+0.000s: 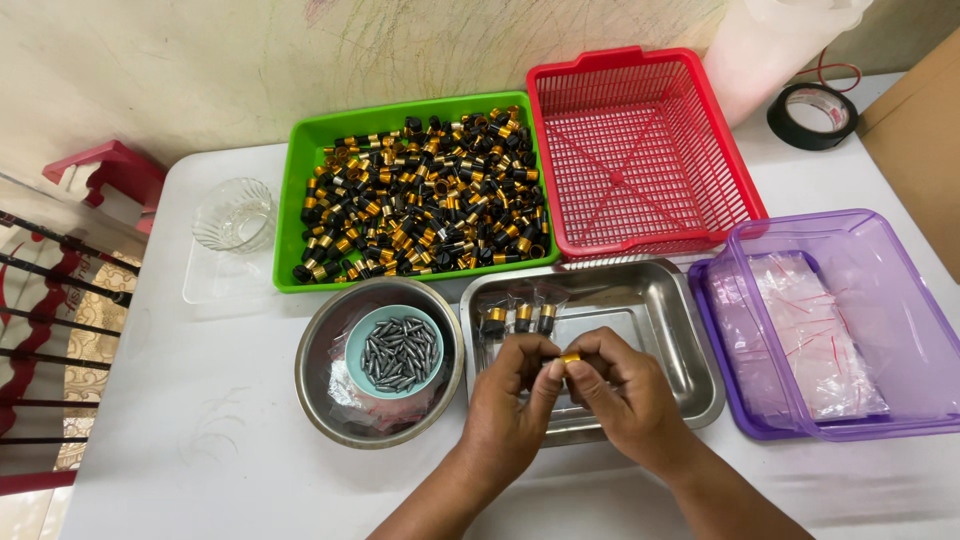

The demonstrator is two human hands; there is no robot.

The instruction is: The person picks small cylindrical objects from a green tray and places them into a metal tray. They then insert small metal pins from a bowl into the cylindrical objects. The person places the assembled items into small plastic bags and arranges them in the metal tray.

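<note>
Both hands pinch a small gold-ringed part (569,357) between fingertips, left hand (512,400) and right hand (620,395) meeting at lower centre over a steel tray (690,340); green tray (292,200) of black-and-gold parts sits above, grey bullet-shaped pieces (398,352) at left.

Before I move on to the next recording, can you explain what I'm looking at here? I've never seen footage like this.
One camera on a person's head looks down at a white table. No machine: the left hand and right hand together pinch a small gold-coloured piece over a steel tray. Around it lie a green tray of black and gold parts, an empty red basket, a steel bowl holding a small cup of grey metal pieces, and a purple bin of clear bags.
</note>
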